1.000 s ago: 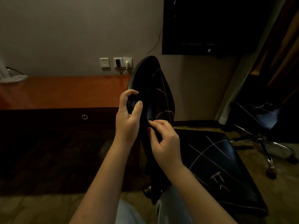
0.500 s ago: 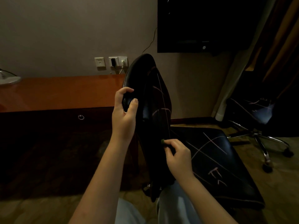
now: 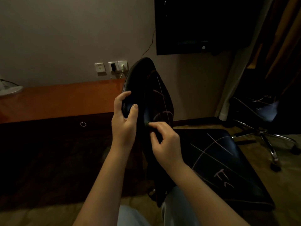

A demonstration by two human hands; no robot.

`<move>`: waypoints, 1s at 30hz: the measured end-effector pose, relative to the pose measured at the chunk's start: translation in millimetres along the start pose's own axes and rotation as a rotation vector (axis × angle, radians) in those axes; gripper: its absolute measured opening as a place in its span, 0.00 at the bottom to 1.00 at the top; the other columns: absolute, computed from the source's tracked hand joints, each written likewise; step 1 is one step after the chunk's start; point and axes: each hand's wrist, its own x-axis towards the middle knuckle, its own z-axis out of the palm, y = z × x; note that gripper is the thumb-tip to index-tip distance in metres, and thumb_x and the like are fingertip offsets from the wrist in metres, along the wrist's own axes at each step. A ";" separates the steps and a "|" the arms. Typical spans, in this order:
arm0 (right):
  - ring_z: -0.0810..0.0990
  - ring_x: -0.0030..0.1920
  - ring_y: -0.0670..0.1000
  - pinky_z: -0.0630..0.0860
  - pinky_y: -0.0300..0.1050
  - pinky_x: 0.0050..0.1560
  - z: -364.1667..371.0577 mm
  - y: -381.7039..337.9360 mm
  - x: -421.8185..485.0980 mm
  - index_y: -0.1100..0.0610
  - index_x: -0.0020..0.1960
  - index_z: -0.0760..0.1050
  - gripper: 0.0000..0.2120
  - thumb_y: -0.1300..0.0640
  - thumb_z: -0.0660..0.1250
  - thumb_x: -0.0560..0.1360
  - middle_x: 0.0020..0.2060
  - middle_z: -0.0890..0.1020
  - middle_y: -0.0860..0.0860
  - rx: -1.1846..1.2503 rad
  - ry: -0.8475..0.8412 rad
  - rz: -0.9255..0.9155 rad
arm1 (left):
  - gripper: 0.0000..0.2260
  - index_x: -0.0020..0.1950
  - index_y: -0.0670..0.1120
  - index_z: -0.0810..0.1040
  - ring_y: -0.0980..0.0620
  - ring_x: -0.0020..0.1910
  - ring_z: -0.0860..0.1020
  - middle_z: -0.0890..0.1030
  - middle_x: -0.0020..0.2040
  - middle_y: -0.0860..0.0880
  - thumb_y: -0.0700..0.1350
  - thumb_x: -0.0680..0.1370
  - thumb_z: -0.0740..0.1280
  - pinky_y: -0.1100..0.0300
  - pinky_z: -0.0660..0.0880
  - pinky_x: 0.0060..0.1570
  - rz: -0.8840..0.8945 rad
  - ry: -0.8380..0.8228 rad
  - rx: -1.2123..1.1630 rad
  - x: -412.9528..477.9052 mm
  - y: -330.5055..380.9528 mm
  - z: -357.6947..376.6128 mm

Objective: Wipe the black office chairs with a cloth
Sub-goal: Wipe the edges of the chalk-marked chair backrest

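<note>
Chair: the black chair stands right in front of the person; its backrest (image 3: 146,88) is seen nearly edge-on, its long axis upright with the top leaning a little to the left.
Faces: the backrest's front, marked with pale lines, faces right over the seat (image 3: 216,160), which also carries pale lines and spreads right and toward the camera.
Left hand: the left hand (image 3: 124,123) grips the backrest's left edge about halfway up, fingers curled round the back and thumb pressed on the near side.
Right hand: the right hand (image 3: 164,144) pinches a small greenish piece (image 3: 147,123) between thumb and forefinger and holds it against the backrest just below the left thumb. It is too dim to tell if it is cloth.
Arms: both forearms reach up from the bottom edge, close together.
Left side: the wooden desk (image 3: 57,101) runs along the wall, and its right end lies just behind the backrest.
Right side: a second chair (image 3: 254,111) stands well apart, near the curtain (image 3: 236,62), with bare floor between.
Above: a dark screen (image 3: 203,25) hangs on the wall.
</note>
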 end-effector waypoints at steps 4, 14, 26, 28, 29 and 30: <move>0.76 0.52 0.34 0.71 0.26 0.54 -7.0 29.8 -29.0 0.58 0.56 0.79 0.11 0.66 0.67 0.76 0.49 0.78 0.43 -0.040 -0.020 0.119 | 0.26 0.74 0.59 0.57 0.58 0.61 0.75 0.72 0.66 0.53 0.46 0.80 0.64 0.61 0.75 0.57 -0.159 0.070 -0.103 -4.8 1.7 3.6; 0.76 0.51 0.35 0.71 0.25 0.50 -22.1 67.2 -65.3 0.55 0.52 0.79 0.10 0.67 0.66 0.75 0.44 0.77 0.39 -0.104 -0.092 0.317 | 0.19 0.68 0.50 0.72 0.67 0.54 0.74 0.77 0.54 0.62 0.53 0.78 0.65 0.79 0.70 0.46 -0.286 -0.043 0.048 -22.7 -19.9 10.1; 0.79 0.50 0.43 0.75 0.32 0.53 2.3 1.2 6.0 0.61 0.53 0.80 0.09 0.64 0.65 0.75 0.48 0.82 0.50 0.000 0.014 0.039 | 0.15 0.63 0.44 0.76 0.60 0.52 0.79 0.81 0.53 0.51 0.51 0.80 0.63 0.72 0.74 0.46 -0.268 -0.002 0.121 -26.5 -30.0 7.8; 0.78 0.51 0.41 0.74 0.30 0.53 0.2 7.9 -4.9 0.60 0.54 0.80 0.09 0.65 0.65 0.75 0.48 0.81 0.48 0.008 0.010 0.053 | 0.18 0.62 0.43 0.75 0.56 0.52 0.79 0.81 0.53 0.49 0.54 0.80 0.63 0.68 0.74 0.47 -0.251 -0.001 0.119 -29.1 -31.4 8.1; 0.78 0.51 0.41 0.73 0.29 0.53 -1.5 12.7 -11.6 0.60 0.54 0.80 0.09 0.65 0.65 0.75 0.48 0.81 0.47 0.006 0.002 0.066 | 0.19 0.62 0.42 0.75 0.53 0.52 0.80 0.81 0.52 0.47 0.55 0.79 0.62 0.66 0.75 0.48 -0.245 0.005 0.114 -30.6 -31.7 8.6; 0.78 0.51 0.40 0.73 0.29 0.53 -3.4 19.0 -18.4 0.59 0.54 0.79 0.09 0.66 0.66 0.75 0.48 0.80 0.46 -0.001 -0.005 0.086 | 0.21 0.62 0.42 0.75 0.51 0.53 0.80 0.81 0.52 0.46 0.56 0.78 0.62 0.64 0.75 0.48 -0.243 0.007 0.109 -31.4 -31.7 9.1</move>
